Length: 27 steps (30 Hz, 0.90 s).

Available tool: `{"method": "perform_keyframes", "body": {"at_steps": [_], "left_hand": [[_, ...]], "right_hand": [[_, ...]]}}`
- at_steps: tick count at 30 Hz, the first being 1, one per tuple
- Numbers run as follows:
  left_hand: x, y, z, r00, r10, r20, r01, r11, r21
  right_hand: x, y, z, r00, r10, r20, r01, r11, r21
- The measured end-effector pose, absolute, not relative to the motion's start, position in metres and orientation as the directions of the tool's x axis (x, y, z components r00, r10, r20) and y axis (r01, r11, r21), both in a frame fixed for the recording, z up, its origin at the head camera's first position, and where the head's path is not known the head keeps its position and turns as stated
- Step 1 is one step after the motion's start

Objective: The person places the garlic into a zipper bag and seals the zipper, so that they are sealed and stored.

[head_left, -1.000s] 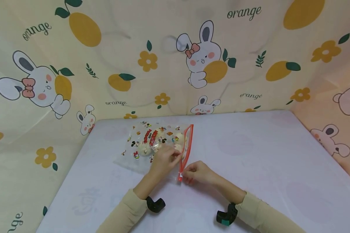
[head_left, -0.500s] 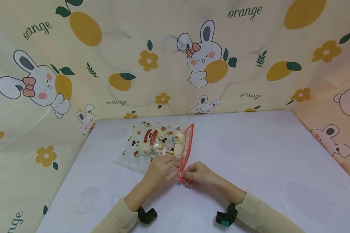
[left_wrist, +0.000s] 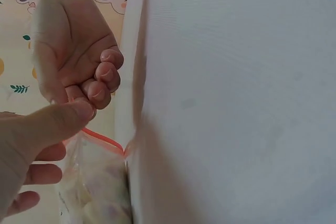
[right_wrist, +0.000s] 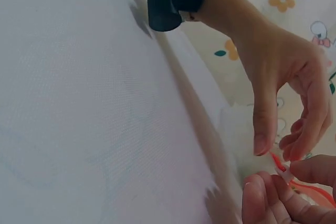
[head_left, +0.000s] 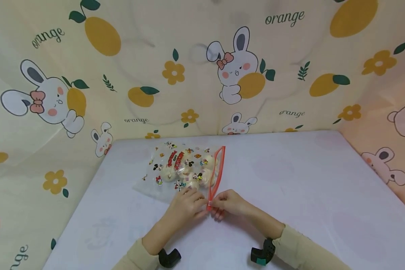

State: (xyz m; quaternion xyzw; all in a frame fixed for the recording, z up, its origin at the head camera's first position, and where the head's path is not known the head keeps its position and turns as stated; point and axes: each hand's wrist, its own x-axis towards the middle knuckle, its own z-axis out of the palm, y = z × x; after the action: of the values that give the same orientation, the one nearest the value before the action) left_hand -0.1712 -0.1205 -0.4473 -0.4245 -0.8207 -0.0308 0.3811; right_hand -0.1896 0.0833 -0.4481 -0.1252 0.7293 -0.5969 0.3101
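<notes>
A clear plastic zip bag (head_left: 160, 159) printed with cartoon figures lies on the table, its red zip strip (head_left: 221, 171) on the right side. Inside are several round cream-coloured things (head_left: 169, 174). The strip's two sides stand apart along most of their length and meet at the near end. There my right hand (head_left: 232, 203) pinches the small white slider (right_wrist: 284, 173) between thumb and forefinger. From the other side my left hand (head_left: 185, 207) holds the strip's red end, thumb and fingertips around it, close to the right fingertips. Its fingers partly cover the bag's near corner.
The white-covered table (head_left: 290, 187) spreads to both sides of the bag. A printed cloth (head_left: 195, 86) with rabbits and oranges hangs behind it and along the sides. Each wrist wears a black camera mount (head_left: 263, 253).
My left hand has moved from the middle of the strip down toward the near end, uncovering the round things in the bag. The right hand has stayed at the slider.
</notes>
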Motion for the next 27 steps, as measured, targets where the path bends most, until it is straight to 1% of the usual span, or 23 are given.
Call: {"method": "perform_keyframes", "body": {"at_steps": [3, 6, 13, 19, 27], "left_hand": [[-0.1714, -0.1208, -0.4483, -0.356, 0.673, 0.649, 0.723, 0.638, -0.265], [-0.1732, -0.1214, -0.449, -0.351, 0.677, 0.647, 0.726, 0.633, -0.268], [-0.1742, -0.123, -0.4513, -0.34, 0.676, 0.653, 0.752, 0.613, -0.243], [-0.1697, -0.1213, -0.4519, -0.315, 0.673, 0.67, 0.742, 0.615, -0.268], [-0.1654, -0.1188, -0.4514, -0.316, 0.667, 0.674, 0.728, 0.626, -0.278]], "right_hand": [[-0.1892, 0.0835, -0.4479, -0.774, -0.552, -0.309, 0.194, 0.258, -0.947], [-0.19, 0.0838, -0.4476, -0.767, -0.553, -0.324, 0.213, 0.257, -0.943], [-0.1895, 0.0833, -0.4484, -0.744, -0.561, -0.362, 0.289, 0.218, -0.932], [-0.1885, 0.0831, -0.4486, -0.737, -0.555, -0.385, 0.328, 0.204, -0.922], [-0.1877, 0.0823, -0.4492, -0.723, -0.572, -0.387, 0.351, 0.178, -0.919]]}}
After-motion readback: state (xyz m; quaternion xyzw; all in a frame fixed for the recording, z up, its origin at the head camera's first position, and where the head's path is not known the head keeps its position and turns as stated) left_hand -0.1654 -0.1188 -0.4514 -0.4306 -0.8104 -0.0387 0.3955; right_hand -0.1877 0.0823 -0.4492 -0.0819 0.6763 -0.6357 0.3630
